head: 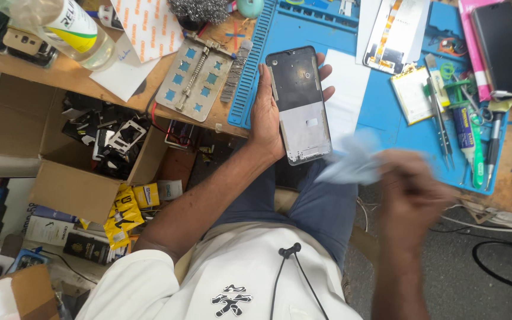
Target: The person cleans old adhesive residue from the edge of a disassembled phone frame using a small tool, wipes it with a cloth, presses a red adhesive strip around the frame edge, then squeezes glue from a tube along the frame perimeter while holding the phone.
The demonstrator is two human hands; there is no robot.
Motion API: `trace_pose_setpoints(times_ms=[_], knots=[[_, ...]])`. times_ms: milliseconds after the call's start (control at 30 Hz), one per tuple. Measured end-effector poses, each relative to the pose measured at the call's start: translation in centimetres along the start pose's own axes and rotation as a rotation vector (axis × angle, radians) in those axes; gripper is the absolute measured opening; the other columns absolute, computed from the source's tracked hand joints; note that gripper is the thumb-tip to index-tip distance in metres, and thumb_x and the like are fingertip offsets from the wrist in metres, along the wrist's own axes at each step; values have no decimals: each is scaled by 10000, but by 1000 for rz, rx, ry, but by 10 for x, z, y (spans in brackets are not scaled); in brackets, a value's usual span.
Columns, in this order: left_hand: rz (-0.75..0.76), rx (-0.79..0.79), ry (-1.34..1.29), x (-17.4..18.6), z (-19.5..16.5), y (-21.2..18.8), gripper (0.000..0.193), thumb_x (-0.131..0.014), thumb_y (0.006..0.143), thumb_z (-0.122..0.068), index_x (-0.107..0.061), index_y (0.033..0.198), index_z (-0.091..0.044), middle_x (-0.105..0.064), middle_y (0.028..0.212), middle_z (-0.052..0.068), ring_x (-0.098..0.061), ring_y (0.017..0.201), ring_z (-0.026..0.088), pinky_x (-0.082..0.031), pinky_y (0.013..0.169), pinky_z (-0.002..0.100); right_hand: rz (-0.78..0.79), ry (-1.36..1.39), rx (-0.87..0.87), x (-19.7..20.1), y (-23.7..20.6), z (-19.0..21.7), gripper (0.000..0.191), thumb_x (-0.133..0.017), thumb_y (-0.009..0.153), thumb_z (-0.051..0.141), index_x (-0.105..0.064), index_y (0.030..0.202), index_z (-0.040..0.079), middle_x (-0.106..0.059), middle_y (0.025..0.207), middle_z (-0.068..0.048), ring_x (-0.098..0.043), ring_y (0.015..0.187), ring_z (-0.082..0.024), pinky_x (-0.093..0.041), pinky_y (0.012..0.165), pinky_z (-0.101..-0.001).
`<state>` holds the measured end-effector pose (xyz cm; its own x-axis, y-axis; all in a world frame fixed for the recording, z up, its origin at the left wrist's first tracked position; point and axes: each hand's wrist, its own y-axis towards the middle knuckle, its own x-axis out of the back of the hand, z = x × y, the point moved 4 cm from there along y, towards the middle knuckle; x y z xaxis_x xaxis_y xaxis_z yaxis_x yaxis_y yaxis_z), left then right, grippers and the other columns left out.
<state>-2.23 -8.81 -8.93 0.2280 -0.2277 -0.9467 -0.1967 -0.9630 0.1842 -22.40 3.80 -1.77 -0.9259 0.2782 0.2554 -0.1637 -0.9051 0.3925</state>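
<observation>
At frame centre, the left hand [266,121] fingers clasp the phone frame [299,104] edgewise while the blurred right hand [407,189] pinches a pale cloth [354,166]; hard wiping could tip it loose.

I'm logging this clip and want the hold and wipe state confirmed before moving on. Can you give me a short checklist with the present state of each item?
1. Left hand has a firm hold on the phone frame: ok, thumb on one long edge, fingers showing past the other.
2. Frame's open side faces the camera: ok, dark upper part and pale lower plate are visible.
3. Right hand holds the pale blue cloth: ok, though motion-blurred.
4. Cloth touches the frame: cannot tell, blur hides the edge near the lower corner.
5. Frame held above the blue work mat: ok, over its near edge.
6. Tweezers lie apart from both hands: ok.
</observation>
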Motion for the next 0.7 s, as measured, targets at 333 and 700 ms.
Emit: trace_pose_setpoints(times_ms=[333, 700], knots=[[270, -52, 86, -150, -23, -87, 621, -326, 1188, -599, -352, 1507, -66, -477, 1454, 121, -480, 1350, 208, -407, 1186, 401, -106, -830, 368, 31, 37, 9, 444, -735, 1028, 93, -610, 1431, -44, -525, 1507, -278, -525, 1394, -406, -442, 1168, -473], [-84, -174, 61, -39, 4, 8, 487, -364, 1124, -421, -289, 1568, -233, -507, 1473, 174, -498, 1410, 337, -421, 1182, 528, 218, -440, 157, -54, 28, 24, 996, -903, 701, 286, -414, 1510, -30, -569, 1433, -254, -540, 1338, -382, -442, 1094, -455]])
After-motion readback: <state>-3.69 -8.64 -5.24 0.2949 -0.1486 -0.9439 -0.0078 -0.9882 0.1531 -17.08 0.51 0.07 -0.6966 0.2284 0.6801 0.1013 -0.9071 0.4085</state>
